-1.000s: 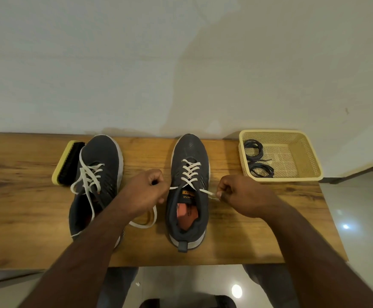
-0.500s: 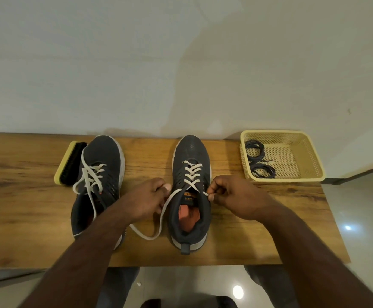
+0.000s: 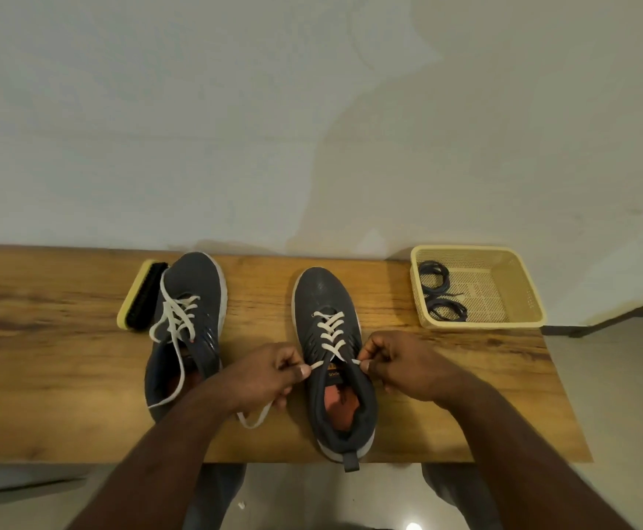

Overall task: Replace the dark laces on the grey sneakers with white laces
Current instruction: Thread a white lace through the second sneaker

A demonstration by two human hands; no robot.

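Observation:
Two grey sneakers stand on the wooden table [image 3: 44,361], toes toward the wall. The right sneaker [image 3: 325,300] carries a white lace [image 3: 329,332] crossed through its eyelets. My left hand [image 3: 264,376] pinches the lace's left end beside the tongue, and a loop of it trails on the table below that hand. My right hand [image 3: 404,365] pinches the lace's right end at the shoe's top eyelet. The left sneaker [image 3: 193,285] holds a loosely threaded white lace [image 3: 176,319] that hangs down its side. Two coiled dark laces [image 3: 440,294] lie in the yellow basket [image 3: 519,296].
A black shoe brush [image 3: 142,296] with a yellow back lies against the left sneaker's far side. The basket sits at the table's right end near the wall. The table's front edge runs just below the right sneaker's heel, with floor beyond.
Both hands moved inward toward the right sneaker's tongue, still pinching the lace ends. The lace went slack and its loop now lies under my left hand.

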